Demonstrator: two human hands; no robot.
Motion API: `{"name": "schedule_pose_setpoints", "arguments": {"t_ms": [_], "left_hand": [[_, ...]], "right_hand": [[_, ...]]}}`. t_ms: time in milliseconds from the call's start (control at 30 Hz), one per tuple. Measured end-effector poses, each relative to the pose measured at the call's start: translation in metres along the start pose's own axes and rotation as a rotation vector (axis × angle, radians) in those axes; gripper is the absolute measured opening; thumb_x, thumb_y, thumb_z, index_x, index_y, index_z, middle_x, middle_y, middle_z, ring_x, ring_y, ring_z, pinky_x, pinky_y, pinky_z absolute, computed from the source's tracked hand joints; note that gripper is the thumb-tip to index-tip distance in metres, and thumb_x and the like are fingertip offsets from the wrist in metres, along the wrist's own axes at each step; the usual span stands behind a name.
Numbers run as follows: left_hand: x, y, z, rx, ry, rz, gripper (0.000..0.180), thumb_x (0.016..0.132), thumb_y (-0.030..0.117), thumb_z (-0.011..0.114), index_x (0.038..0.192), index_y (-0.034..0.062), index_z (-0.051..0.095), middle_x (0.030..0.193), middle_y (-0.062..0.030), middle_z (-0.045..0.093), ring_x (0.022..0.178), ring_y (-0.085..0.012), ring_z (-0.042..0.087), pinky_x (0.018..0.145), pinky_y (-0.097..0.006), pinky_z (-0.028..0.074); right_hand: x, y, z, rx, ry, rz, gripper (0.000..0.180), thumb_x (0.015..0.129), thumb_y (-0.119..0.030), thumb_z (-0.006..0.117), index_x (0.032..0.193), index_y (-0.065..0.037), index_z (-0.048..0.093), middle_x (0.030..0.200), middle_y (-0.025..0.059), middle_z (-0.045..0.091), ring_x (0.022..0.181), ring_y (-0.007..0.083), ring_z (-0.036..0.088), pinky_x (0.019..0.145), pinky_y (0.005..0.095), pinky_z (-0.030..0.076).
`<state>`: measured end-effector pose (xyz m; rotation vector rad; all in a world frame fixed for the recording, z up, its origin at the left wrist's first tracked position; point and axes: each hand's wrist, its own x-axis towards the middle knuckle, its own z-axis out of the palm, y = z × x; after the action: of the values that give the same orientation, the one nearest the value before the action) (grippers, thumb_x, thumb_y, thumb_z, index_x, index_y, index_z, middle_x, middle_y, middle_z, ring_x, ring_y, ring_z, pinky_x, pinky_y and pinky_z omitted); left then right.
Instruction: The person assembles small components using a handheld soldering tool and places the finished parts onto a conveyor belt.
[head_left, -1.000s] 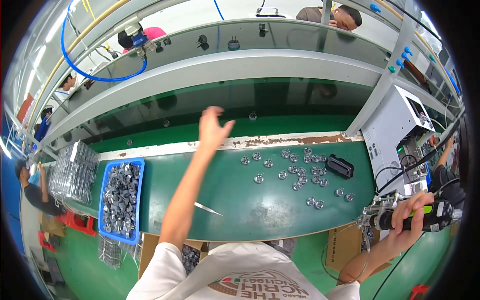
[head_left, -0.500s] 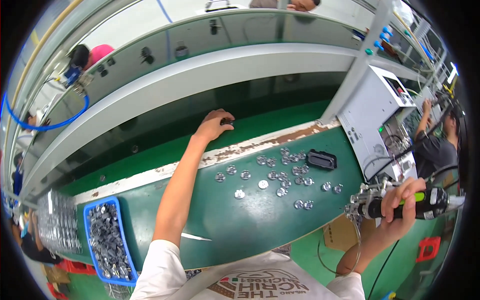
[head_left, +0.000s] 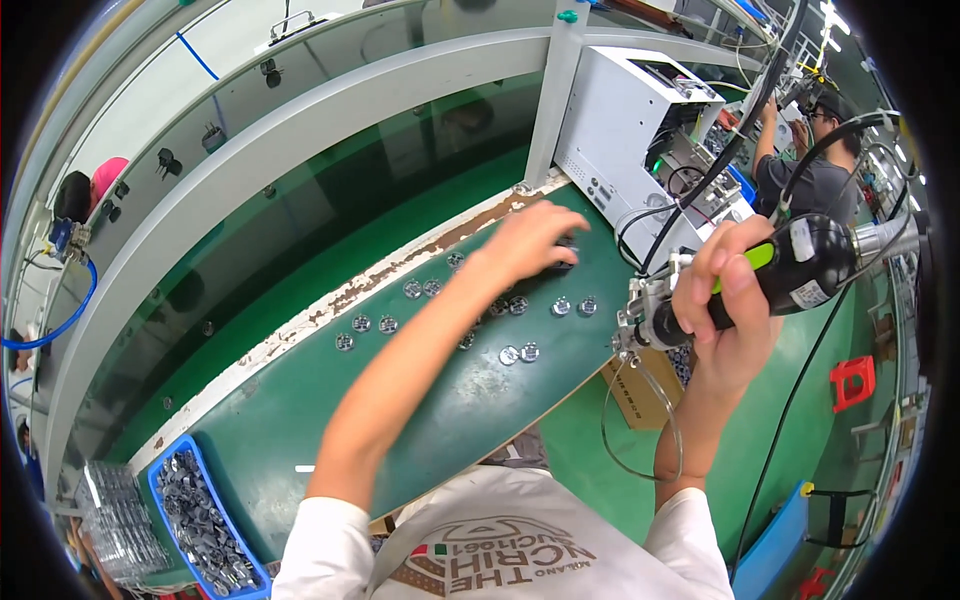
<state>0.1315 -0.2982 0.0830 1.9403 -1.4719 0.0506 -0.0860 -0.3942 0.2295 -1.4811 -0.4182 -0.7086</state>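
My left hand (head_left: 530, 240) reaches across the green table, fingers apart, over a small black tray (head_left: 566, 262) at the table's right end. The hand covers most of that tray, so its contents are hidden. In my right hand (head_left: 728, 300) is a black power screwdriver (head_left: 825, 262) with a bright green lever, held off the table's right edge. Its metal head (head_left: 640, 318) points left, with a thin clear tube hanging below. Small round clear-and-silver parts (head_left: 530, 352) lie scattered on the table around my left forearm, which hides some of them.
A blue bin (head_left: 205, 520) of dark small parts stands at the left end, beside stacked clear trays (head_left: 120, 520). Beyond the worn white rail (head_left: 300, 345) runs a green conveyor belt (head_left: 330, 270). A white machine (head_left: 625, 130) stands far right; a co-worker (head_left: 815, 165) is behind it.
My left hand has left the belt, where it pinched a small black part, and come right to the black tray with fingers spread. My view has turned right; the screwdriver stays in my right hand.
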Motion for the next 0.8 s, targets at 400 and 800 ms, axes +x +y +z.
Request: {"name": "schedule_pose_setpoints", "arguments": {"t_ms": [400, 800], "left_hand": [[0.043, 0.008, 0.112, 0.076, -0.19, -0.018, 0.057, 0.064, 0.03, 0.091, 0.116, 0.0186, 0.073, 0.111, -0.0038, 0.072, 0.107, -0.03, 0.068, 0.083, -0.044, 0.059], [-0.185, 0.035, -0.098, 0.282, 0.59, -0.139, 0.016, 0.08, 0.019, 0.078, 0.094, 0.0133, 0.074, 0.099, -0.005, 0.069, 0.104, -0.0278, 0.062, 0.087, -0.043, 0.054]], "right_hand": [[-0.017, 0.001, -0.011, 0.09, -0.069, 0.03, 0.02, 0.103, -0.019, 0.056, 0.099, -0.004, 0.044, 0.076, 0.0065, 0.048, 0.038, 0.0076, 0.033, 0.036, 0.0232, 0.03], [-0.026, 0.017, 0.003, 0.16, -0.114, 0.011, 0.019, 0.106, -0.022, 0.053, 0.108, -0.004, 0.047, 0.078, 0.0035, 0.048, 0.041, 0.0051, 0.032, 0.036, 0.0212, 0.026]]}}
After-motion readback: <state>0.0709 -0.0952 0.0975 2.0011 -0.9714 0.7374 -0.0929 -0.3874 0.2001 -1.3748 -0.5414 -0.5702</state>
